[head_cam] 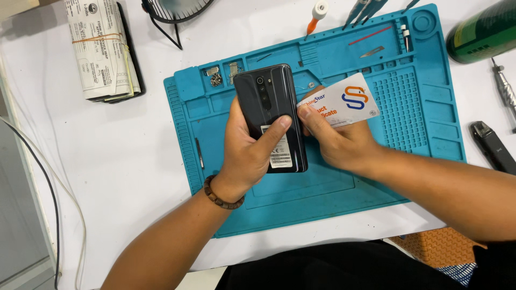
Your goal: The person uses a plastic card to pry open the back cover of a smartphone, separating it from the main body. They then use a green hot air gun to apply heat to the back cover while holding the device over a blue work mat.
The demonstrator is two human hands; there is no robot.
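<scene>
Only the head view here, so everything is placed off the blue mat [408, 123].

One phone [270, 115], dark, back side up, sits over the mat's left-middle. My left hand [244, 153] is wrapped around its lower half, thumb across the back just above the sticker, the other fingers curled under where I can't see them. One bead bracelet [220, 197] is on that wrist. My right hand [338, 142] pinches one white card [344, 102] with an orange and blue logo, and the card's left edge meets the phone's right side. I can't tell if it's actually in the seam or just touching. The hand covers the card's bottom part.

On the mat I count one red strip [370, 35], one small blade [372, 51] and a few tiny metal bits [216, 75] in the top-left trays, too small to count properly.

Off the mat: one banded paper bundle [102, 48] to the left, one green can [481, 33] cut off top right, one black gadget [492, 145] to the right, one glue bottle [317, 13] above, with tweezers [363, 8] beside it cropped by the frame. The wire stand [172, 16] at the top is mostly cut off too.
</scene>
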